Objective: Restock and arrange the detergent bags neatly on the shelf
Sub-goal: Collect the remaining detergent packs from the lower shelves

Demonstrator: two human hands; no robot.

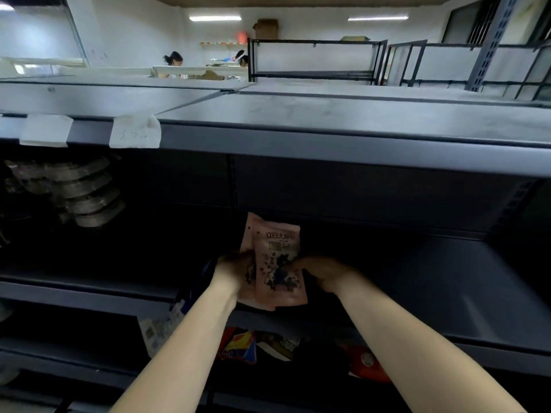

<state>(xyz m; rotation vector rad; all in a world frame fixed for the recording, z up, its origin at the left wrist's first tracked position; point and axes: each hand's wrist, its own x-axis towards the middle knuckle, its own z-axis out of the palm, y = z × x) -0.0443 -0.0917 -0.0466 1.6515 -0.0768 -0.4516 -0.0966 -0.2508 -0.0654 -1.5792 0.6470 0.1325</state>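
Two bare forearms reach forward from the bottom of the view toward a dark metal shelf (447, 293). Between them, on the level below, lie brightly coloured packets (238, 347) in red, blue and yellow, and just to the left a pale printed bag (158, 329) hangs over that lower shelf's edge.

At the shelf's front lip, the left hand (235, 271) and right hand (322, 272) meet on two pink detergent bags (275, 263). The bags stand roughly upright, one overlapping the other, their bottom edges at or just over the lip and their tops leaning slightly left. The left hand grasps the left side of the pair, its fingers wrapped onto the printed front. The right hand pinches the right edge of the front bag with curled fingers. The front bag carries dark lettering near the top and a dark floral print lower down.

Further in, on the same level to the left, a stack of grey sealed pouches (83, 192) sits in shadow. Above, two white paper tags (135, 132) are stuck to the front rail of the top shelf (328, 114), one with handwriting too faint to read.

Beyond the shelving, black empty racks (313, 58) stand against a white wall, a cardboard box (266, 28) rests on top of one, and two people sit bent over white tables under strip lights (214, 18).
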